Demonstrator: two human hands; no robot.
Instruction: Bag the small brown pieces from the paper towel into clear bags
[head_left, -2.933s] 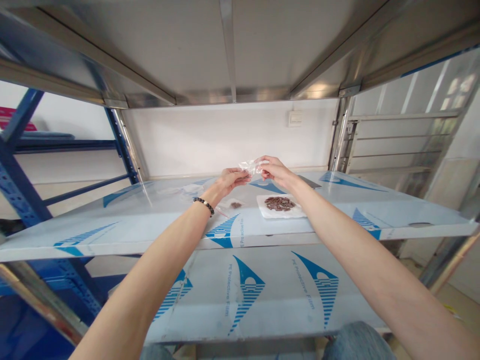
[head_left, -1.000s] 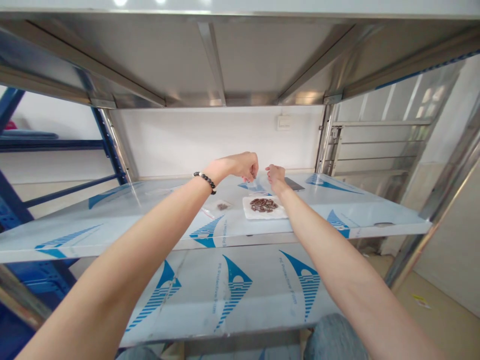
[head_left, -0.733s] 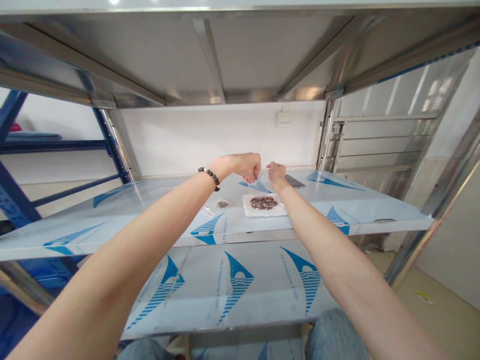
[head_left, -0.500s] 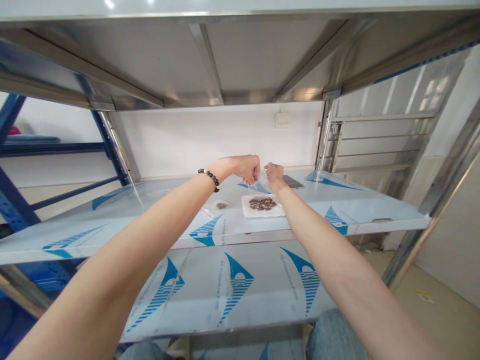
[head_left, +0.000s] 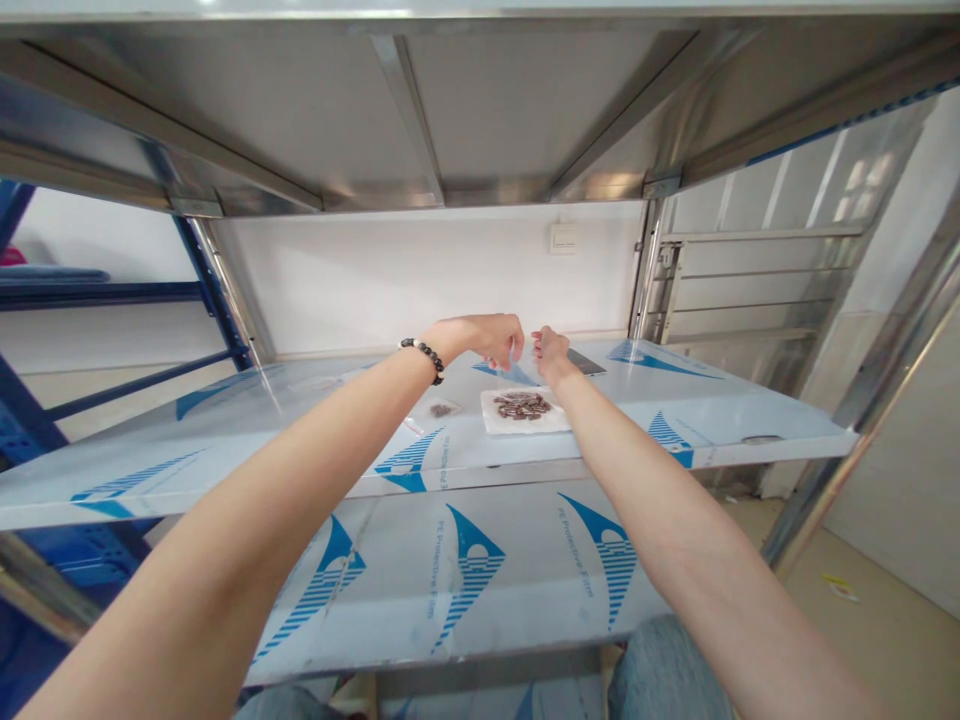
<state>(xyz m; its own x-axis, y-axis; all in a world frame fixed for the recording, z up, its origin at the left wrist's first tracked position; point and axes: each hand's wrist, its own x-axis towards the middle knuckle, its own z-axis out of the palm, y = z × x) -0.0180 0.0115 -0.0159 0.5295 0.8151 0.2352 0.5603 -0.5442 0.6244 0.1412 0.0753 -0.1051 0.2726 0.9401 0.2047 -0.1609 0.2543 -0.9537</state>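
My left hand point(head_left: 495, 340), with a dark beaded bracelet point(head_left: 424, 358) at the wrist, is over the back of the shelf, its fingers bent down and drawn together. Close to its right, my right hand point(head_left: 552, 352) has its fingers curled toward the left one. A pale, see-through patch shows below the hands; whether they hold a clear bag there I cannot tell. Just in front lies a white tray point(head_left: 491, 422) bearing a heap of small dark brown pieces point(head_left: 523, 406). Left of it is a small clear bag point(head_left: 441, 410) with a few brown bits inside.
A flat dark grey device point(head_left: 586, 362) lies behind my right wrist. The shelf point(head_left: 720, 405) wears printed protective film, and a metal upper shelf point(head_left: 495, 120) hangs overhead. Steel posts stand at the sides, with a blue rack point(head_left: 112, 295) on the left.
The fingers of both hands have loosened slightly, the right ones most visibly. The hands stay over the same spot, and the view has shifted a little.
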